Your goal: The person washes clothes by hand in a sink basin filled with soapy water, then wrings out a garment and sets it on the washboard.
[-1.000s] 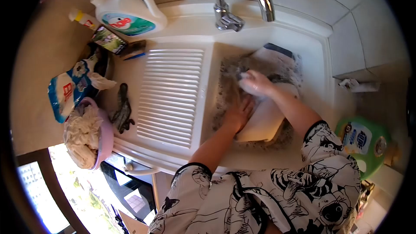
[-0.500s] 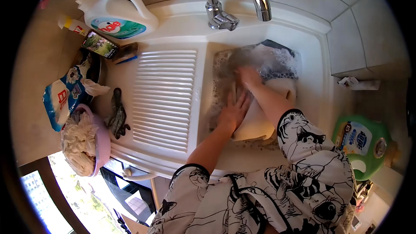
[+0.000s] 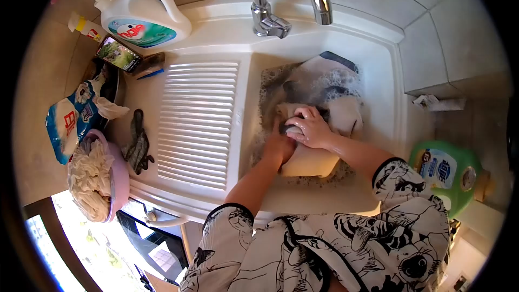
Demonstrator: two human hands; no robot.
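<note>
A wet, light garment with dark parts (image 3: 321, 67) lies in soapy, murky water in the sink basin (image 3: 381, 75). My right hand (image 3: 311, 128) is closed over a bunched fold of it, fingers curled and wet. Close against it, my left hand (image 3: 277, 145) grips the same bunch from the left, its fingertips partly hidden by the cloth. Beneath both hands is a pale yellow, smooth-looking piece (image 3: 308, 163); whether it is a board or cloth I cannot tell.
A chrome faucet (image 3: 267, 21) stands behind the basin. Left is a ribbed draining surface (image 3: 199, 124), with a dark sock-like cloth (image 3: 138, 143), a pink bucket of cloths (image 3: 120, 178), a phone (image 3: 119, 54) and a white detergent jug (image 3: 143, 19). A green jug (image 3: 446, 176) stands right.
Both hands were spread on the cloth, the right one farther back in the foam. Now they have come together nearer me, closed on a bunched fold. The view has shifted slightly.
</note>
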